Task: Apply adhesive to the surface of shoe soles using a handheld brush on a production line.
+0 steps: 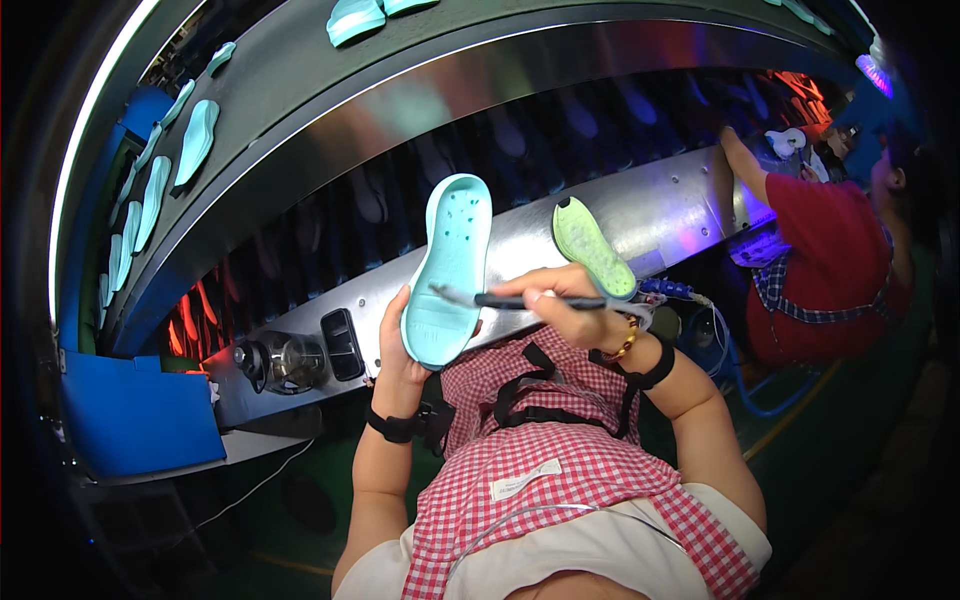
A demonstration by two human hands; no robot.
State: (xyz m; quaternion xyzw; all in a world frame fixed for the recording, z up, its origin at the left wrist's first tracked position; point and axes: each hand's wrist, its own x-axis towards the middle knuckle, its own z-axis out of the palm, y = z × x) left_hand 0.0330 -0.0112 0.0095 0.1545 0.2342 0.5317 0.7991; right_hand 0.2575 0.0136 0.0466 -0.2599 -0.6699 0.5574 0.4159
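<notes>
Left hand [398, 345] grips turquoise sole [457, 245]; right hand [568, 308] holds brush [492, 300] at its inside. Brushing appears underway; remaining coverage unclear. Green sole [592, 245] lies right of turquoise sole.

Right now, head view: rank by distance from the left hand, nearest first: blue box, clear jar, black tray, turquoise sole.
From the left hand:
1. Turquoise sole: held in it.
2. Black tray: just to its left.
3. Clear jar: farther left, past the tray.
4. Blue box: farthest left, beyond the jar.
</notes>
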